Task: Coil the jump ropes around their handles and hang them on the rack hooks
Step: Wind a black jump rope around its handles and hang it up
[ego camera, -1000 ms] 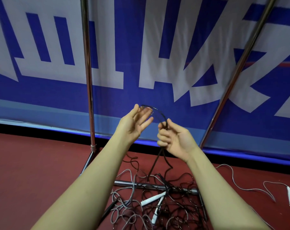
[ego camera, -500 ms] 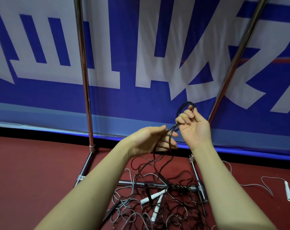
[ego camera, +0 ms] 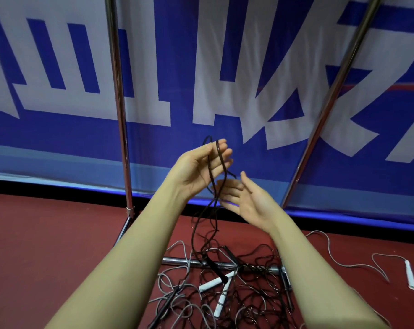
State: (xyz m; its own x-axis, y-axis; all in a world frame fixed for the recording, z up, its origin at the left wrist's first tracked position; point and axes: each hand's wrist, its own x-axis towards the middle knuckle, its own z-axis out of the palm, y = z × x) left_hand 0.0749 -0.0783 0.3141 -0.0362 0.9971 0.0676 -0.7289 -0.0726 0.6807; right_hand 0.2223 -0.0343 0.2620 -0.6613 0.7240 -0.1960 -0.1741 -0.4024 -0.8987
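Left grip (ego camera: 201, 167) holds black rope (ego camera: 214, 162) looped over fingers; right grip (ego camera: 246, 198) wide, palm up.
Rope hangs to tangled pile (ego camera: 225, 288) on floor (by rack base (ego camera: 177, 260)), w/ black handle (ego camera: 215, 268) dangling.

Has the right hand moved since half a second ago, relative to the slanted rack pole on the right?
Yes. The right hand has dropped and pulled left, away from the slanted pole it was nearly touching; it is now open beside the black rope.
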